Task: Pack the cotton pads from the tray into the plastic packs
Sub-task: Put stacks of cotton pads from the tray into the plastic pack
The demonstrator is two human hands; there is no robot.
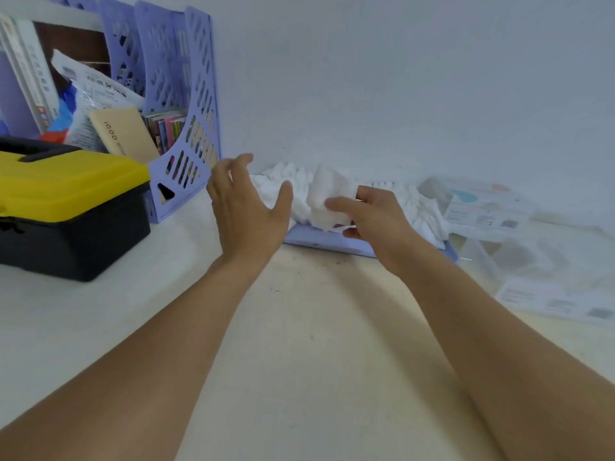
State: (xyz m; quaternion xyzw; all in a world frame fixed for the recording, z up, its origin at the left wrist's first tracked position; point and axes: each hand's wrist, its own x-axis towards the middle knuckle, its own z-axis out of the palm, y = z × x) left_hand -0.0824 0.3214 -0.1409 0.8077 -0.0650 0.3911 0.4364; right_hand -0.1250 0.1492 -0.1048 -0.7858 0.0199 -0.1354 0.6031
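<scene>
A lilac tray (319, 241) lies against the wall, heaped with white cotton pads (293, 181). My right hand (376, 217) grips a stack of cotton pads (329, 201) between thumb and fingers, lifted just above the tray. My left hand (246, 207) hovers beside the stack on its left, fingers spread and relaxed, holding nothing. Clear plastic packs with printed labels (482, 207) lie to the right of the tray, and more of them (559, 301) lie nearer the table's right edge.
A yellow-lidded black toolbox (66, 207) stands at the left. Behind it a lilac file rack (186, 128) holds books, a bag and a beige box. The white wall runs close behind the tray. Bare beige tabletop (316, 327) stretches between my forearms.
</scene>
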